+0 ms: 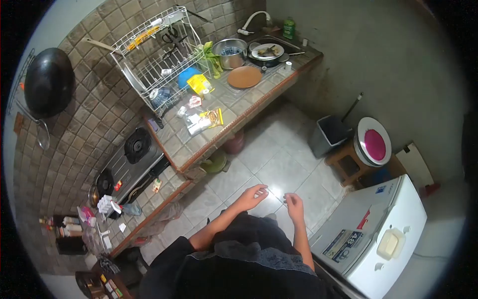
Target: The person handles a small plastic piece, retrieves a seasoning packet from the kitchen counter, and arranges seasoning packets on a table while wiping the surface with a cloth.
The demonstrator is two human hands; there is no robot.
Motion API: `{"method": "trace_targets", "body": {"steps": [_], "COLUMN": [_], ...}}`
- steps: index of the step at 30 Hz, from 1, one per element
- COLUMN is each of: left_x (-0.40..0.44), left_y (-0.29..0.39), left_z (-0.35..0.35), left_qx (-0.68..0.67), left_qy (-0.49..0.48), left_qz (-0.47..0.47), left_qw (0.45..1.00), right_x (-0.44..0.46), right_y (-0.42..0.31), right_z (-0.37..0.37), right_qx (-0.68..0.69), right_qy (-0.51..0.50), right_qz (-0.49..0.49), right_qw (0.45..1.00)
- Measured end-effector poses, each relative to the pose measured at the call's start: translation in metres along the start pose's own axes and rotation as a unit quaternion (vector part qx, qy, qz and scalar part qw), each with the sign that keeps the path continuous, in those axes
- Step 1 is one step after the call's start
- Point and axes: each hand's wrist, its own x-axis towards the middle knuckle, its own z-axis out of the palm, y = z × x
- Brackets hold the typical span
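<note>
Grey floor tiles point(264, 149) below you. Your left hand point(253, 196): empty, fingers loosely parted. Right hand point(294, 203): empty, half-curled. White boxy refrigerator point(371, 234), 4 o'clock; red-brown-edged tiled counter point(241, 105), 11 o'clock.

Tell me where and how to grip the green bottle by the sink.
Probably around the middle of the bottle, coming in level from the counter's open front: it looks upright and slim, with the wall close behind and the tap off to one side.
</note>
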Motion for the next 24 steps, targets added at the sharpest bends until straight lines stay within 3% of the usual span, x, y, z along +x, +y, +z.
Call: {"method": "trace_targets", "body": {"steps": [8,11,14,16,24], "left_x": [0.018,0.026,0.032,0.040,0.113], "left_y": [-0.005,-0.011,-0.015,-0.018,-0.046], "left_z": [-0.005,-0.006,-0.001,-0.004,-0.053], "left_qx": [0.022,-0.005,-0.074,-0.172,-0.205], "left_qy": [0.045,0.049,0.067,0.049,0.064], "left_qz": [-0.033,-0.023,-0.072,-0.068,-0.035], "left_qw": [0.998,0.999,0.992,0.982,0.976], "right_x": [0.038,0.051,0.058,0.064,0.132], "right_y": [0.005,0.007,0.002,0.001,-0.015], "right_z": [-0.008,-0.004,0.003,0.007,0.046], "right_qx": [0.006,-0.009,0.001,-0.007,-0.071], "right_qy": [-0.048,-0.052,-0.062,-0.069,-0.087], "right_qz": [0.010,-0.002,0.006,0.022,0.030], "right_qw": [0.999,0.999,0.998,0.997,0.993]}}
